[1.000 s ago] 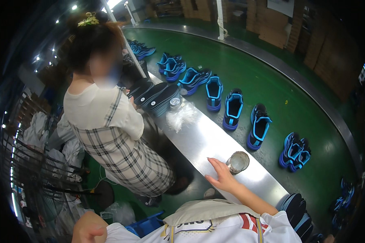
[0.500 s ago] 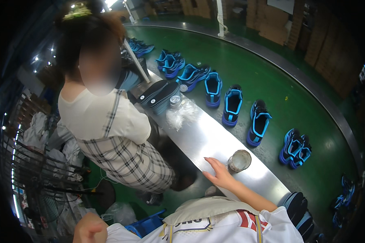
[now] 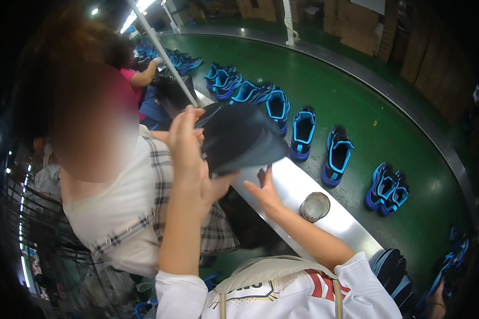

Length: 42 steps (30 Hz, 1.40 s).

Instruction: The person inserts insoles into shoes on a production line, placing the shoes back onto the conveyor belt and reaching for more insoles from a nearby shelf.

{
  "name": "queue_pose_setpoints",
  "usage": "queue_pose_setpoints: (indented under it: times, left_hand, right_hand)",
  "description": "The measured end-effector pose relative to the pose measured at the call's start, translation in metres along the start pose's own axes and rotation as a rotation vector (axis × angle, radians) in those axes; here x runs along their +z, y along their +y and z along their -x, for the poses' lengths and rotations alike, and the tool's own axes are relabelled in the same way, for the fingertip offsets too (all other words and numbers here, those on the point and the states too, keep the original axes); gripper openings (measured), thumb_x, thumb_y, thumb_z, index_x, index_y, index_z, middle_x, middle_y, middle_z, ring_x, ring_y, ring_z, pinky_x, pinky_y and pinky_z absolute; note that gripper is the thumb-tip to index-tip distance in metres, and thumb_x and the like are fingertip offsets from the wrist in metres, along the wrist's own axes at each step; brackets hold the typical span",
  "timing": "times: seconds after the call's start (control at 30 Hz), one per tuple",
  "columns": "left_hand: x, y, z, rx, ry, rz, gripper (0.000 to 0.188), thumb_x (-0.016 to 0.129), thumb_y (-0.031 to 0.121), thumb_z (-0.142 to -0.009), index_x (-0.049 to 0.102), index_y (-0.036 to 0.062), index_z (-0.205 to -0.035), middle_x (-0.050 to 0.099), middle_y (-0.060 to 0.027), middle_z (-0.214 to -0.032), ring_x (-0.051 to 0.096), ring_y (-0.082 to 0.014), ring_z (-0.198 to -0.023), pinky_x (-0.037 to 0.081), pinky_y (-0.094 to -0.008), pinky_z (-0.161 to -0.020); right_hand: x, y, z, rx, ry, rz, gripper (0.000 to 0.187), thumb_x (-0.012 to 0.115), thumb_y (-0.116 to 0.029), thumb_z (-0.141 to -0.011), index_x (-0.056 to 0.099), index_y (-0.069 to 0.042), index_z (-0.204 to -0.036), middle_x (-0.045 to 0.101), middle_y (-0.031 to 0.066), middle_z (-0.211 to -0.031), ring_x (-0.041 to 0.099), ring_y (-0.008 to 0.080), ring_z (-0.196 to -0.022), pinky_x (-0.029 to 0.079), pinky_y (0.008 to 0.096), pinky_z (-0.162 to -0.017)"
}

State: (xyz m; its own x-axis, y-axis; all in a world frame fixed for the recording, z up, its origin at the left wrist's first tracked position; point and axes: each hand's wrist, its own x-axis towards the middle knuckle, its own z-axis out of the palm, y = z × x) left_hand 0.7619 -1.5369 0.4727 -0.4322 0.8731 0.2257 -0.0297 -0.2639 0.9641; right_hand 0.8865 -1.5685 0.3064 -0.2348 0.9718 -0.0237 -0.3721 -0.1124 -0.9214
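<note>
A batch of dark insoles [image 3: 242, 133], smeared by motion, hangs above the metal ledge in front of me. My left hand [image 3: 190, 159] is raised at its left side, fingers up and thumb spread near its lower edge; whether it touches is unclear. Just below the insoles, my right hand [image 3: 263, 192] reaches up with thumb and fingers apart. Behind my left hand, part of a co-worker's hand [image 3: 199, 134] shows next to the insoles; its grip is hidden. A crusted round cup [image 3: 315, 207] stands on the ledge, right of my right hand.
Black-and-blue shoes [image 3: 303, 133] line the green conveyor [image 3: 394, 127] beyond the metal ledge [image 3: 338, 234]. More insoles [image 3: 389, 268] are stacked at the lower right. A co-worker [image 3: 117, 212] stands close on my left, another person [image 3: 138, 80] farther back. A slanted pole [image 3: 165, 58] rises at the ledge.
My left hand has come up from the lower left to beside the insoles. My right hand has moved slightly up and left. The insoles have left the ledge and the co-worker has leaned nearer.
</note>
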Motion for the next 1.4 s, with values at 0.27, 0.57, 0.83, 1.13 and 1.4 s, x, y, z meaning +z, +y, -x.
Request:
queue_pose_setpoints:
  times: [0.27,0.57,0.83,1.13,1.4]
  left_hand:
    - [-0.002,-0.098,-0.071,-0.327,-1.355,-0.941,0.078,0.067,0.038,-0.068,0.034,-0.0055,-0.124,0.035,-0.0158,-0.129,0.035,-0.0199,-0.117,0.028,-0.0299,-0.098]
    - [-0.022,-0.139,-0.023,-0.459,-0.862,-0.304,0.054,0.064,0.021,-0.069,0.046,-0.0021,-0.115,0.048,-0.0121,-0.113,0.048,-0.0192,-0.104,0.038,-0.0322,-0.091]
    - [0.164,-0.087,0.148,-0.641,-1.097,-0.001,0.04,0.059,0.028,-0.074,0.055,0.001,-0.102,0.059,-0.0117,-0.095,0.056,-0.0203,-0.091,0.044,-0.0347,-0.082]
    - [0.168,-0.254,0.341,-1.259,-0.984,-0.026,0.056,0.053,0.044,-0.08,0.043,0.002,-0.117,0.051,-0.0119,-0.11,0.05,-0.0214,-0.101,0.042,-0.0328,-0.087]
    - [0.184,-0.233,0.381,-1.026,-0.95,0.016,0.08,0.054,0.046,-0.079,0.013,0.0062,-0.134,0.034,-0.0193,-0.123,0.039,-0.0278,-0.112,0.04,-0.0369,-0.089]
  right_hand:
    - [0.02,0.018,0.06,0.094,0.422,-0.508,0.078,0.069,-0.026,-0.07,0.018,-0.002,-0.124,0.033,0.0136,-0.121,0.033,0.0214,-0.114,0.028,0.0333,-0.096]
    - [-0.048,-0.023,0.076,-0.28,0.436,-0.277,0.087,0.071,-0.022,-0.066,0.013,0.003,-0.126,0.032,0.0168,-0.122,0.032,0.0239,-0.116,0.027,0.034,-0.097]
    - [-0.208,-0.128,0.224,-0.334,0.494,-0.229,0.073,0.059,-0.022,-0.068,0.025,-0.002,-0.129,0.041,0.0139,-0.117,0.044,0.0209,-0.104,0.036,0.0312,-0.088]
    - [-0.283,-0.013,0.329,0.268,0.921,-0.284,0.059,0.055,-0.043,-0.079,0.045,0.001,-0.118,0.052,0.0109,-0.111,0.047,0.0167,-0.103,0.034,0.0278,-0.09]
    - [-0.264,-0.024,0.348,-0.049,1.061,1.24,0.053,0.058,-0.015,-0.077,0.038,-0.002,-0.124,0.034,0.0255,-0.125,0.034,0.0387,-0.116,0.029,0.0413,-0.096]
